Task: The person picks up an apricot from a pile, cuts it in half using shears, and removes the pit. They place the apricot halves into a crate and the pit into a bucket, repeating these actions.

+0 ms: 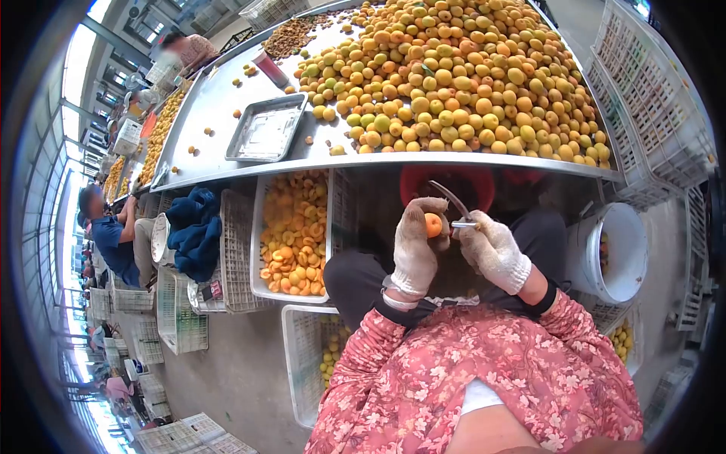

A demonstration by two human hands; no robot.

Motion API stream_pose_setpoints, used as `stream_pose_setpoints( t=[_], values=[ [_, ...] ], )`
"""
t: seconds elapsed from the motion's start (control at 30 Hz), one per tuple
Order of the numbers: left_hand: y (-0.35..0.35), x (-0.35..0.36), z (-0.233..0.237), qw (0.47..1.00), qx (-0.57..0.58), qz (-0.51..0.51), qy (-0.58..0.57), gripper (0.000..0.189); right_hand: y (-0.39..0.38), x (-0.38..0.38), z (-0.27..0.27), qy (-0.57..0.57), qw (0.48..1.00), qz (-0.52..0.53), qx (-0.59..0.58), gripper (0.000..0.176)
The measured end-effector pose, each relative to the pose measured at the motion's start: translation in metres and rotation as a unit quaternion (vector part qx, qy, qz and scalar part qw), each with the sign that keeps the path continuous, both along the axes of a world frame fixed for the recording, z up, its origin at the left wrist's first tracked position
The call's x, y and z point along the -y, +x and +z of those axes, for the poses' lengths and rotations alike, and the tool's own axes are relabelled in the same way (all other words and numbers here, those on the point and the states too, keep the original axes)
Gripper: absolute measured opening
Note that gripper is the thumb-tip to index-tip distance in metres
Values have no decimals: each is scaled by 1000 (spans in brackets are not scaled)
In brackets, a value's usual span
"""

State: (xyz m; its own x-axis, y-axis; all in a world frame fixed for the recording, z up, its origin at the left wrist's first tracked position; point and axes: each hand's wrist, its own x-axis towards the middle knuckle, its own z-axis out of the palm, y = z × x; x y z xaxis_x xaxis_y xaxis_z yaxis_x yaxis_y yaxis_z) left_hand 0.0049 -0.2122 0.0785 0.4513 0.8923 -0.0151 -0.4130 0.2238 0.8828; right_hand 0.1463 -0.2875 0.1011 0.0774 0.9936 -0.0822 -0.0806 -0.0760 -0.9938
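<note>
In the head view, my left hand (416, 246), in a whitish work glove, is closed around an orange apricot (432, 225) at the middle of the view. Just right of it, my right hand (491, 250), gloved too, grips a curved metal tool (452, 198) whose curved end reaches up and left over the fruit. Below both hands are my dark-trousered knees. Behind them, under the table edge, sits a red tub (484, 181). To the left, a white crate (258, 227) holds halved apricots (295, 250).
A metal table (204, 129) bears a large apricot heap (469, 83), a steel tray (266, 127) and a red cup (271, 69). A white bucket (620, 253) stands right, below stacked crates (650, 91). Dark blue cloth (195, 231) lies left. Other people sit farther left.
</note>
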Motion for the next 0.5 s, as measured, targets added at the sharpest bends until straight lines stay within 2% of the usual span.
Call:
stream_pose_setpoints(
  t=[0.13, 0.2, 0.33, 0.4, 0.47, 0.5],
  values=[
    [-4, 14, 5, 993, -71, 22, 90, 53, -9, 9, 4, 69, 994, -4, 87, 13],
    [-3, 18, 3, 981, -88, 37, 167, 53, -10, 14, 10, 38, 992, 5, 119, 13],
    [-2, 26, 6, 973, -113, 52, 195, 53, -12, 19, 10, 78, 984, -1, 157, 13],
    [-3, 28, 6, 926, -196, 94, 308, 56, -21, 23, 8, 104, 986, -33, 130, 15],
    [1, 37, 7, 918, -217, 111, 312, 56, -24, 30, -11, 171, 961, -57, 209, 19],
    [4, 43, 6, 941, -184, 101, 267, 56, -24, 34, -4, 125, 973, -62, 182, 18]
  ],
)
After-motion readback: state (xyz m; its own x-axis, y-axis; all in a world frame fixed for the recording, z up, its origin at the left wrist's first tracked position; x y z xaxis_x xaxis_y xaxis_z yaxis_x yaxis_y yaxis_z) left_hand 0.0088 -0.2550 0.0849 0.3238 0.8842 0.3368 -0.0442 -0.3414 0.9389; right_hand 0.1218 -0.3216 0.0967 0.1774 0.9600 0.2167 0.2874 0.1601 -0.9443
